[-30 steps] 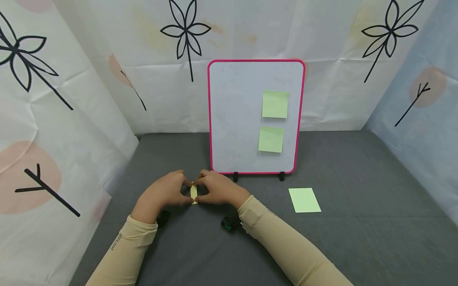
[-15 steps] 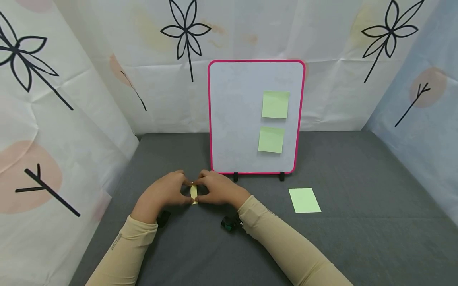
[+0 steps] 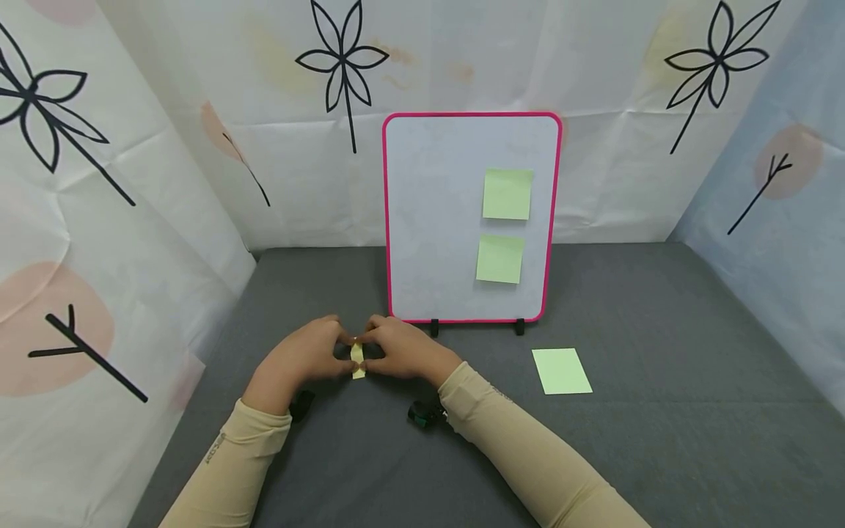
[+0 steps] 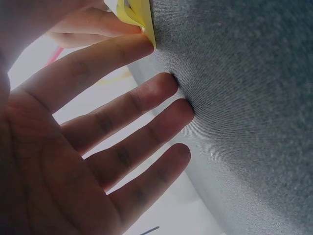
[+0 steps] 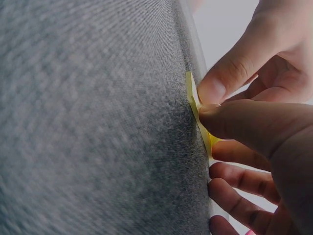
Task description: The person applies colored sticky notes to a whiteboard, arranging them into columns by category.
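Note:
A narrow, folded yellow sticky note [image 3: 357, 353] lies on the grey cloth between my two hands. My left hand [image 3: 300, 359] holds it from the left, and my right hand [image 3: 405, 348] from the right. Both index fingers are at its far end, both thumbs at its near end. In the left wrist view, a layer of the yellow note [image 4: 142, 12] bulges near the index fingertips, while the other left fingers extend toward the cloth. The right wrist view shows the thumb tips side by side on the note [image 5: 190, 88]; fingers hide part of it.
A pink-framed whiteboard [image 3: 429, 220] stands behind the hands on black feet [image 3: 519, 327]. It bears two green sticky notes, an upper note [image 3: 507, 194] and a lower note [image 3: 499, 259]. Another green note [image 3: 562, 371] lies on the grey cloth [image 3: 660, 455] at right.
The thumbs have shifted slightly away from the near end of the yellow sticky note, so more of that end shows. Otherwise the hands stay in place.

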Demonstrator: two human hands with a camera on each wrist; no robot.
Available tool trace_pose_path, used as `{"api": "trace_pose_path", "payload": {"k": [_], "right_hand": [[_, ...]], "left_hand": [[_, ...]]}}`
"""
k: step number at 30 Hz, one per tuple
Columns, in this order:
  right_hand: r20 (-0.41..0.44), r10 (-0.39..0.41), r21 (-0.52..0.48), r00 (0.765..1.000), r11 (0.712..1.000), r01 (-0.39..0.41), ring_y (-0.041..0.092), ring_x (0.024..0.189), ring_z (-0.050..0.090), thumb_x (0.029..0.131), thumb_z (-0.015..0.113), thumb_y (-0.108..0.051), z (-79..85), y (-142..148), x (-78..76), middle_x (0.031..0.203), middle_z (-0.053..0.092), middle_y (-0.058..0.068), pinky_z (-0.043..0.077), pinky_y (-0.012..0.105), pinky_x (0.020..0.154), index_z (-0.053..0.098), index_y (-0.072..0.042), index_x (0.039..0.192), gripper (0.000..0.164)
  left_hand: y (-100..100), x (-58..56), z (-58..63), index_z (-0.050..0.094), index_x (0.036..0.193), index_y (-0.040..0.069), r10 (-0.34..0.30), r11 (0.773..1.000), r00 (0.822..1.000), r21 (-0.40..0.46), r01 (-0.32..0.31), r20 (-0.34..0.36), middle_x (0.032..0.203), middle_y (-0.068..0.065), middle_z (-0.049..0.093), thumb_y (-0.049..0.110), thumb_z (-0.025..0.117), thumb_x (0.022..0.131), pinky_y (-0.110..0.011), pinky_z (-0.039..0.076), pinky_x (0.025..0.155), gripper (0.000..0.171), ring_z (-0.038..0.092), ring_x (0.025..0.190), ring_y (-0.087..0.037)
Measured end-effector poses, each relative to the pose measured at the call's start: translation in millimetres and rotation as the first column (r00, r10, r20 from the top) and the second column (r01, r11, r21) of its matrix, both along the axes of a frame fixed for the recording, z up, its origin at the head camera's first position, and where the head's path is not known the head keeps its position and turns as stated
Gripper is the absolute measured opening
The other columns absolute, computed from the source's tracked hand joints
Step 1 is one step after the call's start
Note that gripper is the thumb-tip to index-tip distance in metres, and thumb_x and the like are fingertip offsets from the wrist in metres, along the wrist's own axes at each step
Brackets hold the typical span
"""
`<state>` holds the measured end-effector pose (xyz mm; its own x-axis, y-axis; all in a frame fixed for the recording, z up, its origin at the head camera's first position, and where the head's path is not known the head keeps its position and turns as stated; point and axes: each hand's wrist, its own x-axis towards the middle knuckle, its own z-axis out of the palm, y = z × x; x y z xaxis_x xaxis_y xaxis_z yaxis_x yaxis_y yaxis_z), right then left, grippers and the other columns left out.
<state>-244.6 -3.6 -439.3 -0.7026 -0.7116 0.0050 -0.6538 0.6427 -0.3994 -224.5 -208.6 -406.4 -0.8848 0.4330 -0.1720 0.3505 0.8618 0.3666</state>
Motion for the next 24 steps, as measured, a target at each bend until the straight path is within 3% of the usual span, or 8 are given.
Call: {"api": "trace_pose_path", "payload": {"k": [5,15,24], "right_hand": [[-0.008,0.001,0.005,1.000,1.000,-0.001,0.010,0.097,0.059,0.101,0.074,-0.032,-0.6,0.0,-0.1,0.125,0.065,0.002,0.051,0.022,0.080,0.070,-0.019,0.143,0.044],[-0.002,0.001,0.004,1.000,1.000,-0.001,0.013,0.106,0.061,0.100,0.075,-0.033,0.6,0.3,0.7,0.126,0.064,0.002,0.052,0.025,0.085,0.071,-0.019,0.141,0.044],[0.011,-0.005,0.002,1.000,1.000,0.005,0.010,0.098,0.058,0.101,0.074,-0.030,0.9,0.7,1.4,0.126,0.065,0.003,0.049,0.023,0.078,0.069,-0.019,0.144,0.045]], "left_hand": [[-0.1,-0.4,-1.2,0.081,0.117,0.003,0.003,1.000,1.000,0.009,-0.003,-0.006,0.112,-0.011,0.065,0.023,0.085,0.091,-0.041,0.059,0.082,0.033,0.064,0.092,-0.019],[2.6,-0.8,-1.2,0.082,0.111,0.002,0.007,1.000,0.999,0.014,-0.006,-0.044,0.114,-0.013,0.070,0.021,0.084,0.092,-0.044,0.061,0.086,0.027,0.071,0.100,-0.029],[3.7,-3.4,-5.4,0.082,0.108,0.002,0.018,1.000,0.998,-0.001,-0.019,-0.060,0.112,-0.013,0.071,0.019,0.083,0.093,-0.044,0.061,0.083,0.022,0.071,0.095,-0.027]]}}
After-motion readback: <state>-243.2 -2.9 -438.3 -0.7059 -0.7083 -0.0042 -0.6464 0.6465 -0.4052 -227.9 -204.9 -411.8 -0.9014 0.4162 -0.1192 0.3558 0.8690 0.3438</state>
